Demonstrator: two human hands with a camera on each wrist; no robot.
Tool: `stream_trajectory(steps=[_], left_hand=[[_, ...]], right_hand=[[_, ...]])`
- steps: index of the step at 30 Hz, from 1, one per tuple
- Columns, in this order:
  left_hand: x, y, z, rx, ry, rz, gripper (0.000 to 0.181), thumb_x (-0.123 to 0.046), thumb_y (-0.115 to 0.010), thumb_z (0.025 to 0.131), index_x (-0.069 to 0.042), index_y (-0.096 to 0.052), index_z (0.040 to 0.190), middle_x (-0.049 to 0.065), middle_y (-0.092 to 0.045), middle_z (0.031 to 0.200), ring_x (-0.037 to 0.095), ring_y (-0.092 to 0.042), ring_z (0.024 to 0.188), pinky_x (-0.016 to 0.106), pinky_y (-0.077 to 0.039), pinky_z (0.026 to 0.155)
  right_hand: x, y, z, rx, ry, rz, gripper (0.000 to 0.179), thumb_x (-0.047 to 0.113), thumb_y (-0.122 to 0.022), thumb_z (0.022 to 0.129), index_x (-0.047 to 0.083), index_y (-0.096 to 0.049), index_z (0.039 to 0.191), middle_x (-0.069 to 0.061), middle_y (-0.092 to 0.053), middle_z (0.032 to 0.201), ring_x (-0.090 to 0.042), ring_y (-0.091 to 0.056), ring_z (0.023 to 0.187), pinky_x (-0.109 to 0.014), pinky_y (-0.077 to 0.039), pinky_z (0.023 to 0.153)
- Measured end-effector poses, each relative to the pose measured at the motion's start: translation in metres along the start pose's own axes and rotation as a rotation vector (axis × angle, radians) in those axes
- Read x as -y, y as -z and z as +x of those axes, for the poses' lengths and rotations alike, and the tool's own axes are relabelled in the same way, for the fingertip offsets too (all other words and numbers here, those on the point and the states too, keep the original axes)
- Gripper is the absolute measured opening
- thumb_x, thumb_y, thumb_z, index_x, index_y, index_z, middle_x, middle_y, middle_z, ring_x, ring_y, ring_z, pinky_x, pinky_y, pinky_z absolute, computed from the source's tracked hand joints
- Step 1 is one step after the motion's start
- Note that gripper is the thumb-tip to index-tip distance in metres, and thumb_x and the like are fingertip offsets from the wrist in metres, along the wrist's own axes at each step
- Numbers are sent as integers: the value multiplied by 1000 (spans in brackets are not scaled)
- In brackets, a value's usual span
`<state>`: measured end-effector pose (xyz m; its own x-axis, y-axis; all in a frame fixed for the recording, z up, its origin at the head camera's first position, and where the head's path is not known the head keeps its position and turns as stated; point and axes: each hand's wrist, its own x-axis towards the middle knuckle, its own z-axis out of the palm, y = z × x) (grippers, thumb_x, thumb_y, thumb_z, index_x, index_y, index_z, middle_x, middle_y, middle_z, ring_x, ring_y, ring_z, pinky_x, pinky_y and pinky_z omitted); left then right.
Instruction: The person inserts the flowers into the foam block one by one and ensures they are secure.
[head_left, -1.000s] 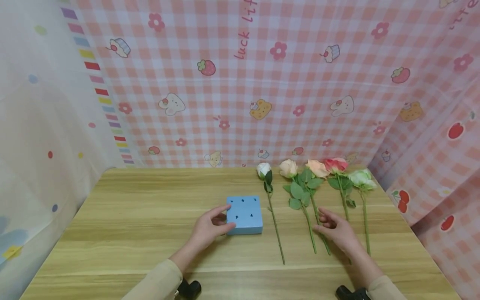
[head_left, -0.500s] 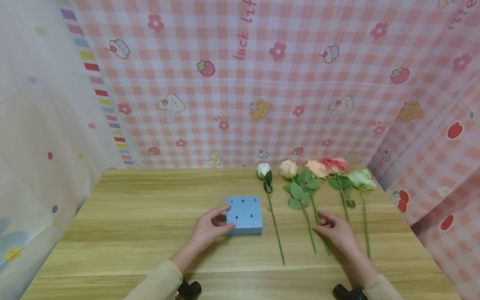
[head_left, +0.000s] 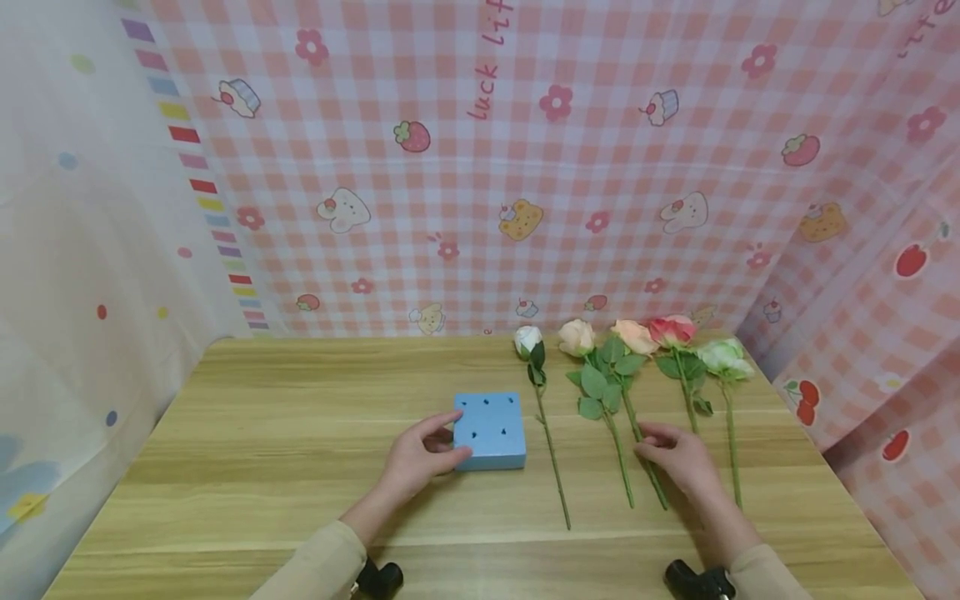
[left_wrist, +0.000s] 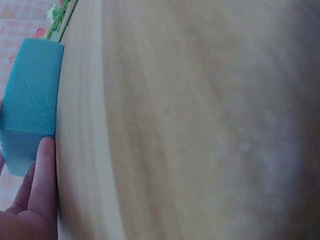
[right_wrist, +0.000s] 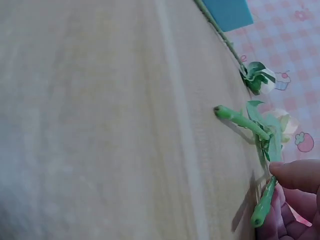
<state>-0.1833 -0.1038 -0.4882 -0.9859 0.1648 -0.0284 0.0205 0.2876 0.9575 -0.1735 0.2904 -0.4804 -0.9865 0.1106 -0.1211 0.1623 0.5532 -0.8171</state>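
Note:
A light blue foam block [head_left: 487, 442] with several small holes in its top sits on the table. My left hand [head_left: 412, 458] grips it by its left side, thumb at the near corner; the left wrist view has the thumb [left_wrist: 44, 175] against the block's end. To the right, my right hand [head_left: 678, 458] pinches the green stem [right_wrist: 266, 197] of a peach rose [head_left: 636, 337] between thumb and fingers. That stem's cut end stands out past the fingers in the right wrist view. A pale cream rose [head_left: 577, 338] lies just left of it, their leaves overlapping.
A white rose [head_left: 528, 342] lies between the block and the cream rose. Right of my right hand lie a pink-red rose [head_left: 672, 331] and a pale green rose [head_left: 724, 358]. A checkered cloth [head_left: 450, 183] hangs behind the wooden table [head_left: 285, 417].
My right hand's fingers have closed onto the peach rose's stem, and the stem's lower end has shifted slightly right. The left hand and block have stayed put.

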Motion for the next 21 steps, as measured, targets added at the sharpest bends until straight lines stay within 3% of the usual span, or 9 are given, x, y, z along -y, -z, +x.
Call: stream_trajectory(steps=[6,14,21], left_hand=[[-3,-1,-2,-4,16,-42,57,-17,-83,82,-15,-63,135,12,-62,114,25,-61,97,30,-61,69],[-26,0,-13,4,26,-65,55,-6,-79,84,-4,-60,135,19,-60,113,32,-60,98,34,-62,71],[-6,0,-3,-5,37,-77,56,-13,-83,82,-12,-63,135,13,-61,113,26,-61,97,32,-62,70]], right_hand=[[0,4,1,34,-31,47,47,13,-69,94,-11,-55,132,-10,-66,103,-8,-56,85,-22,-55,66],[6,11,4,64,-40,171,46,10,-62,99,-18,-47,133,-8,-61,103,-3,-57,82,-22,-57,70],[23,13,5,70,12,162,43,8,-60,99,-15,-47,133,-12,-58,107,-6,-56,86,-24,-58,75]])
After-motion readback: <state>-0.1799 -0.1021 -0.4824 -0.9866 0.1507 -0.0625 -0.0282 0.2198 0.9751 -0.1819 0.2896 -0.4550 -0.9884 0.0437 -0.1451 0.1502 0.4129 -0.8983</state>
